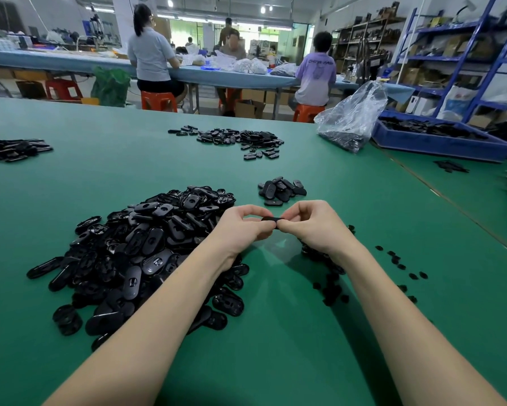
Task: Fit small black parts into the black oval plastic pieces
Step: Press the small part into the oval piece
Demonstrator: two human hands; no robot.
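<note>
One black oval piece (271, 219) is held edge-on above the green table, pinched between both hands, mostly hidden by fingers; can't tell if a small part is seated in it. Big loose heap of black oval pieces (146, 250) lies left of the hands: flat glossy ovals with a slot or recess, jumbled at all angles. Smaller cluster of ovals (281, 190) sits just beyond the hands, apart from the heap. Small black parts (331, 288) lie scattered under and right of the right forearm, more strays (398, 263) further right.
</note>
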